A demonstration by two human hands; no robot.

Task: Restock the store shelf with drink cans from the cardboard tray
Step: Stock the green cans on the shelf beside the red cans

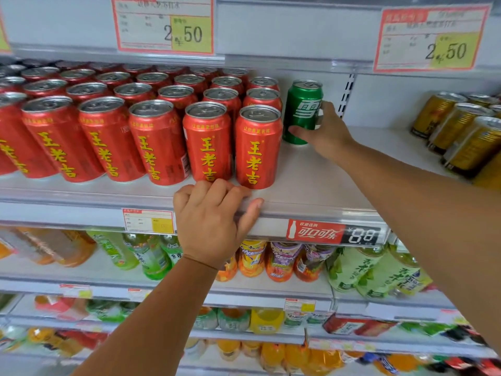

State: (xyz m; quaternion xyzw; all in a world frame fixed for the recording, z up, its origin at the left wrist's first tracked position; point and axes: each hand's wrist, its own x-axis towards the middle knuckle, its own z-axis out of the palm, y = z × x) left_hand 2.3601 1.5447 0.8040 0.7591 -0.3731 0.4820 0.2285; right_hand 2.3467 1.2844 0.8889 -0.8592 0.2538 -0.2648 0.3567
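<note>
Item: one green can (302, 112), white characters on its side, silver pull-tab top, upright. Location: middle shelf (311, 180), toward the rear, just beside the right-hand column of red cans (151, 131) and close to the white back wall; its base sits at the level of the shelf surface, though whether its full weight is down cannot be told. Held by: right hand (325, 134), reaching in from the right, thumb laid across the lower front of the can and fingers wrapped round its right side, a closed grasp about the body. Left hand (211, 221): placed on the front lip of the same shelf, below the two nearest red cans, fingers curled over the top edge and thumb stretched along the clear front rail, holding the edge; a thin band circles the wrist. Red cans: several rows deep, yellow characters, silver lids, filling the left and centre of the shelf. Bare shelf surface lies to the right of the green can. Gold cans (461, 126): grouped at the far right, well apart from the green can. Front rail: a small price label (148, 221) left of the hand, a red branded strip (315, 231) with a digital price to its right. Above: two red-bordered price cards (164, 24), each reading 2.50. Below: shelves of coloured drink bottles (271, 259), orange, green and purple.
</note>
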